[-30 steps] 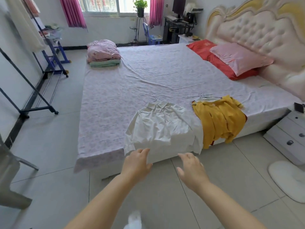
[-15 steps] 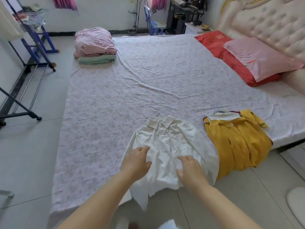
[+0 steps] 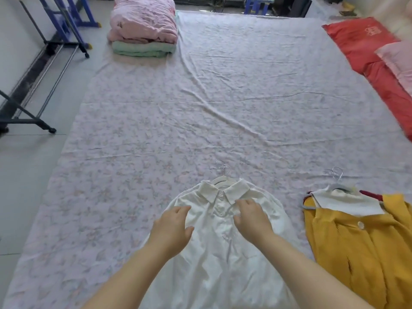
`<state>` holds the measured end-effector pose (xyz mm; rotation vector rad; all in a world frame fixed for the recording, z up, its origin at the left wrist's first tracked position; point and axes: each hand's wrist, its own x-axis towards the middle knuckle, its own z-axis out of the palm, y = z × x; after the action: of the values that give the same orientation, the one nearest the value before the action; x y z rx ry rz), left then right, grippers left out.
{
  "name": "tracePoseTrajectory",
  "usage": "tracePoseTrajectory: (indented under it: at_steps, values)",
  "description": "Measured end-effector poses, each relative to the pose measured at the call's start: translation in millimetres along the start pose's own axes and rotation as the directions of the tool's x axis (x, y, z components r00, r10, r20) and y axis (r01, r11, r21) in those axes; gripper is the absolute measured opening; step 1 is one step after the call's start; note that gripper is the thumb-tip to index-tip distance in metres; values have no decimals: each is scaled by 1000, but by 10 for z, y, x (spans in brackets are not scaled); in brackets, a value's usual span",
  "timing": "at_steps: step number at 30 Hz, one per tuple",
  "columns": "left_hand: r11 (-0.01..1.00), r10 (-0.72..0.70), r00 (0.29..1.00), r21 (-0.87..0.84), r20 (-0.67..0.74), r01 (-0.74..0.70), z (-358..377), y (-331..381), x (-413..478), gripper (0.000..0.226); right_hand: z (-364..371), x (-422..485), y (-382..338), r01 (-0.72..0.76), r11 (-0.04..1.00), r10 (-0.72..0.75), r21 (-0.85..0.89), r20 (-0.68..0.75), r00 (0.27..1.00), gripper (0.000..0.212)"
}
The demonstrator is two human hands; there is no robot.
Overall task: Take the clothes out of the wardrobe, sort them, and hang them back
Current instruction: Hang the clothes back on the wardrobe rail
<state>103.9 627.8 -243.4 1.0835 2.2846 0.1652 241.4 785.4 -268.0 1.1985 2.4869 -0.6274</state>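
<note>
Where hands (image 3: 171,230) (image 3: 252,217) overlap white shirt (image 3: 214,264), hem cropped

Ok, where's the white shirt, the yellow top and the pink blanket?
white shirt (image 3: 223,264), head view, lower front.
yellow top (image 3: 356,253), head view, front panel.
pink blanket (image 3: 145,21), head view, folded top.

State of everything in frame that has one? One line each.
white shirt: on white hanger, collar buttoned, flat on sheet.
yellow garment: on pale hanger, rumpled.
left hand: open, over the shirt.
right hand: open, fingertips at the shirt's placket.
pink quilt: folded, stacked on green quilt.
sheet: wrinkled.
</note>
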Motion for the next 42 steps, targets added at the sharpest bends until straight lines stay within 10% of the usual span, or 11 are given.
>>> tracePoseTrajectory:
  at_steps: [21,31,36,42]
  values:
    - [999,30,999,-44,-26,-31,1100,-541,1394,53,1155,2461,580,-67,970,49,-233,-86,995,31]
    - [977,136,966,-131,-219,-168,190,5,1069,54,193,1129,567,220,971,-232,-92,-574,785,47]
    - [930,306,911,-115,-278,-348,-226,450,670,78,-332,158,517,247,965,-239,-90,-694,680,21]
    - [726,649,688,-5,-324,-687,-327,776,15,49,-696,-1155,395,81,996,-86,-48,-807,584,15]
